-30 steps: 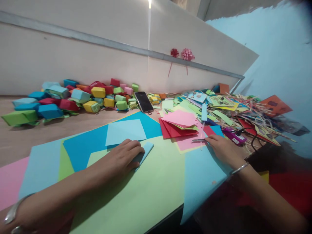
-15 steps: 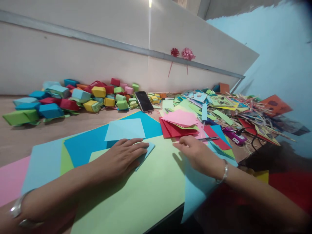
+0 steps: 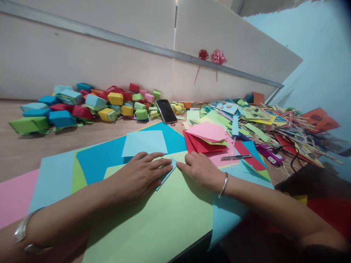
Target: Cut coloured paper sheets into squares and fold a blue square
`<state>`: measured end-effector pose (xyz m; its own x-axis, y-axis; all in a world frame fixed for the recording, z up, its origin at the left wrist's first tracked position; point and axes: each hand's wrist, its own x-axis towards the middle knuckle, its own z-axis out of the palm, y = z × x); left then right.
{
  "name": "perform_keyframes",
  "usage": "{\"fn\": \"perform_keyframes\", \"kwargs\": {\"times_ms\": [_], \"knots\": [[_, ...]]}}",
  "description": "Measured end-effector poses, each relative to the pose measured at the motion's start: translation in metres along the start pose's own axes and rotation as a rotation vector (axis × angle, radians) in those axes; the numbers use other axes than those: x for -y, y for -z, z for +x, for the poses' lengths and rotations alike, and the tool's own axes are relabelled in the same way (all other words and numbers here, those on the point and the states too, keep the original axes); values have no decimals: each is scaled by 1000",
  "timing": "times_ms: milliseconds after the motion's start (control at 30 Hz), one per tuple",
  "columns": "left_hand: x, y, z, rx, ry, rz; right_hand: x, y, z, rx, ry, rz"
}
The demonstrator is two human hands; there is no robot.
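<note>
My left hand [image 3: 148, 173] lies flat with its fingers stretched over a small folded light blue paper [image 3: 168, 177], which it covers in large part. The folded paper rests on a large pale green sheet [image 3: 164, 223]. From the right, my right hand [image 3: 201, 170] reaches the paper's upper right corner. Its fingers are curled in and a fingertip touches that corner; I see nothing held inside the curl. Just beyond my left hand, a light blue square [image 3: 145, 142] lies on a darker blue sheet [image 3: 95, 166].
A craft knife [image 3: 236, 157] lies right of my right hand, near folded red paper [image 3: 194, 144] and pink paper [image 3: 210, 131]. Behind are a phone [image 3: 166, 111] and several coloured paper boxes [image 3: 63, 118]. A purple power strip [image 3: 270, 155] sits by heaped paper scraps and sticks.
My right hand has moved left, from beside the craft knife to the folded paper's corner. My left hand stays on the paper. The camera view has shifted slightly.
</note>
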<state>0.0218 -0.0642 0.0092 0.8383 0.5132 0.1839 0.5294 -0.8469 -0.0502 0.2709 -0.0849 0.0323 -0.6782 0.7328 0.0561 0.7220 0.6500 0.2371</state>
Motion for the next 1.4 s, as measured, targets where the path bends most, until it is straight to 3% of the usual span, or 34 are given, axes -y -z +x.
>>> {"fn": "perform_keyframes", "kwargs": {"times_ms": [200, 500, 867, 1167, 1267, 1400], "knots": [[-2, 5, 1, 74, 35, -3, -5, 9, 4, 106, 7, -2], [5, 4, 6, 155, 79, -24, 20, -2, 0, -161, 114, -98], [8, -1, 6, 96, 47, 2, 49, 3, 5, -152, 200, 114], [9, -3, 6, 119, 87, -40, -2, -8, 4, -127, 150, -44], [10, -1, 4, 123, 69, -68, -18, -13, 3, -137, 52, -71], [14, -1, 2, 137, 33, -74, -19, -10, -1, -277, 32, -121]]}}
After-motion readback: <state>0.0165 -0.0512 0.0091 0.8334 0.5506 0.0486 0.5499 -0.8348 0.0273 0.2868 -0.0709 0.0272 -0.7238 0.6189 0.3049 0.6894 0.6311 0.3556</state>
